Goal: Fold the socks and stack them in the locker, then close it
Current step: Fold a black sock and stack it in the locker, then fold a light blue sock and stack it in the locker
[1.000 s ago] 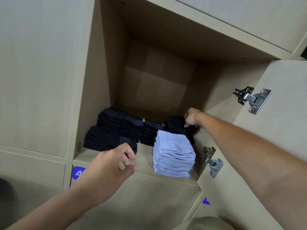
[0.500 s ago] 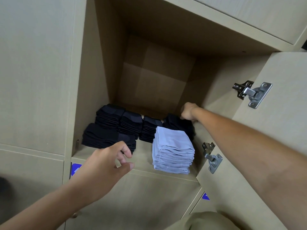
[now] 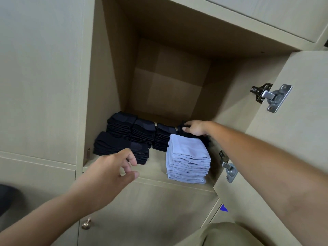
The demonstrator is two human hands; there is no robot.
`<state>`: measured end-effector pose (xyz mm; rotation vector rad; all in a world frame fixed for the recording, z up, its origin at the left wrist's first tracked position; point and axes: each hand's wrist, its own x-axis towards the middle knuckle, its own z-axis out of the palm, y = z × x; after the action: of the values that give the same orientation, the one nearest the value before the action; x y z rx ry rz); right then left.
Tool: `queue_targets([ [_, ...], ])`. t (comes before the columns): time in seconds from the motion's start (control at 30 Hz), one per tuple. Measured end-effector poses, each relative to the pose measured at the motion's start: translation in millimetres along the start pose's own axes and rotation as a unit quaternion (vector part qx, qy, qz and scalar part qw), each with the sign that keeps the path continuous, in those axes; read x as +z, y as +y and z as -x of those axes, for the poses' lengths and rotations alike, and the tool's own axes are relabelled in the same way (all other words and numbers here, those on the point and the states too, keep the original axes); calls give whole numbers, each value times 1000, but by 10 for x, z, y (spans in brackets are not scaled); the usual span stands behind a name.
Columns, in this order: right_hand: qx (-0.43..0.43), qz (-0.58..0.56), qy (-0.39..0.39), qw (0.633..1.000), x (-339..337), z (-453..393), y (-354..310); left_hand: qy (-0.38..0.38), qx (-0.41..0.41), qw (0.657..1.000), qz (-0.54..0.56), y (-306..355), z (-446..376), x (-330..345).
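Left hand: your left hand [image 3: 108, 172] hovers just off the shelf's front edge, fingers loosely curled, holding nothing.
Black socks: the dark stacks [image 3: 131, 134] line the shelf's [image 3: 156, 167] back and left side, packed close, probably to save room.
Blue socks: the pale stack [image 3: 189, 159] sits at the front right corner.
Right hand: your right hand [image 3: 194, 127] reaches deep, fingers pressing a black sock stack [image 3: 182, 127] at the back right, likely settling it.
Door: the locker door [image 3: 292, 139] stands open.
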<state>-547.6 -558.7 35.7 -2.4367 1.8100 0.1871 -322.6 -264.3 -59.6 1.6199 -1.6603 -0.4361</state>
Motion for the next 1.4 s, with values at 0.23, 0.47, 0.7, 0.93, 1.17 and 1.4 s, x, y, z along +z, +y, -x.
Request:
queue_targets([
  [0.23, -33, -25, 109, 993, 72, 7, 69, -5, -2, 1000, -27, -69, 165, -157],
  [0.47, -90, -81, 203, 972, 36, 258, -176, 1, -29, 999, -35, -101, 384, -360],
  [0.7, -232, -179, 228, 928, 189, 894, -1067, 2, -69, 996, -61, -193, 612, -642],
  [0.93, -355, -243, 155, 889, 695, 1568, -1849, 9, -104, 990, -99, -304, 902, -983],
  [1.17, -401, -272, 45, 874, 1149, 1803, -2242, 20, -156, 984, -86, -514, 1196, -1306],
  [1.4, -450, -232, -49, 861, 1309, 1885, -2619, 43, -214, 968, -124, -833, 1438, -1618],
])
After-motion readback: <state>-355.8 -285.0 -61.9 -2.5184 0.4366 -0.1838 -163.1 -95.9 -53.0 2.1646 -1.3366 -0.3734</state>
